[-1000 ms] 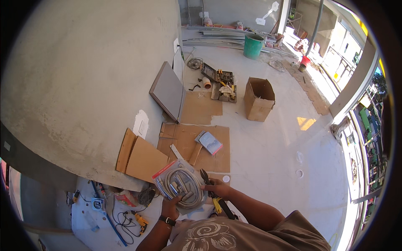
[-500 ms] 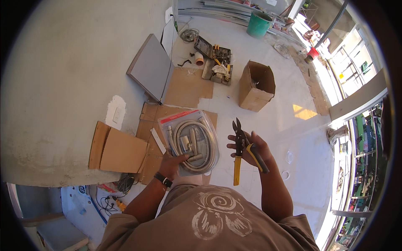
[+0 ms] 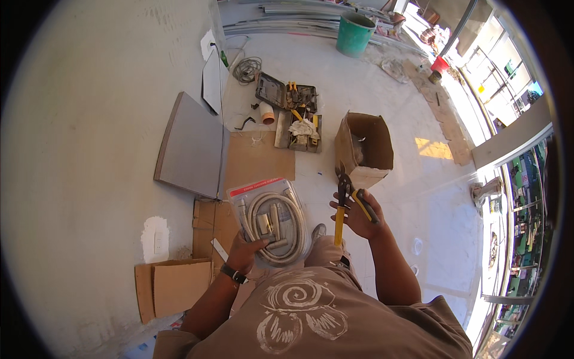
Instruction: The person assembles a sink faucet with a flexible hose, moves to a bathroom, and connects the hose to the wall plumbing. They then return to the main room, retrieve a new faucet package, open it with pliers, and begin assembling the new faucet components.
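Note:
In my left hand (image 3: 244, 252) is a clear plastic blister pack (image 3: 274, 224) with a red top edge. A coiled, ribbed metal hose and a metal spray handset show through the plastic; my thumb lies across the front and the other fingers are hidden behind. My right hand (image 3: 363, 222) holds tin snips (image 3: 342, 190) with dark blades and yellow-and-black handles. The snips point away from me, their handles spread, and some of my fingers stretch out behind them. The blade tips overlap the near side of a cardboard box (image 3: 365, 170) in the view.
Beyond the pack, an open toolbox (image 3: 281, 139) full of hand tools stands on the floor. Grey panels (image 3: 194, 146) and folded cardboard (image 3: 182, 290) lean along the left wall. A green bucket (image 3: 355, 37) stands at the back near long metal profiles (image 3: 287, 25).
The toolbox, cardboard box and leaning panels now sit lower in the picture, and one of my shoes has come into view. Both hands keep the same hold on the pack and the snips.

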Demonstrator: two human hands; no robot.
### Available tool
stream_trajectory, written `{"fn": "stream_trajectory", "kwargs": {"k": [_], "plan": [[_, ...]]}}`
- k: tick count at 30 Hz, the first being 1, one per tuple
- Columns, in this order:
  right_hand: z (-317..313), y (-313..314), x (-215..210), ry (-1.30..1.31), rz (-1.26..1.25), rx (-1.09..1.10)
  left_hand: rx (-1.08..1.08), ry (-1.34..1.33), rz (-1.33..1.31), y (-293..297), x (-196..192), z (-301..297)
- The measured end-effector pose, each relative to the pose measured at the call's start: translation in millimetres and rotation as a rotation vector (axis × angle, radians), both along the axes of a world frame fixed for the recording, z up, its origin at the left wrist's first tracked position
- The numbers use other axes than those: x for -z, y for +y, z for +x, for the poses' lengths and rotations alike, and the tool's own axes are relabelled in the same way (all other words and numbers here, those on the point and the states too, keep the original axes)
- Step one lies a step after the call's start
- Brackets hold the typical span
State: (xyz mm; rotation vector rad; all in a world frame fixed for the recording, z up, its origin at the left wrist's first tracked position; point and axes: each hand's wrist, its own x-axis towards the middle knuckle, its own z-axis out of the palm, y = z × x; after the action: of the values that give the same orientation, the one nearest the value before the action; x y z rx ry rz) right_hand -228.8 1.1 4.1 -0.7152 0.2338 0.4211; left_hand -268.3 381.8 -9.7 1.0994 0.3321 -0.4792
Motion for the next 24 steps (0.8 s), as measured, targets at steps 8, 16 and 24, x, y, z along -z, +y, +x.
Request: {"fn": "stream_trajectory", "kwargs": {"k": [8, 16, 24], "plan": [[256.8, -22.4, 206.7, 0.577, -0.102, -0.269, -0.113, 0.175, 0.023, -58.0, 69.8, 179.1], [481.2, -68.9, 428.0, 0.862, -0.756, -0.706, -0.254, 0.510, -0.003, -142.3, 133.2, 357.4], [594.0, -72.1, 536.6, 0.539, -1.134, -0.637, -0.286, 0.583, -0.041, -179.3, 156.3, 406.3]]}}
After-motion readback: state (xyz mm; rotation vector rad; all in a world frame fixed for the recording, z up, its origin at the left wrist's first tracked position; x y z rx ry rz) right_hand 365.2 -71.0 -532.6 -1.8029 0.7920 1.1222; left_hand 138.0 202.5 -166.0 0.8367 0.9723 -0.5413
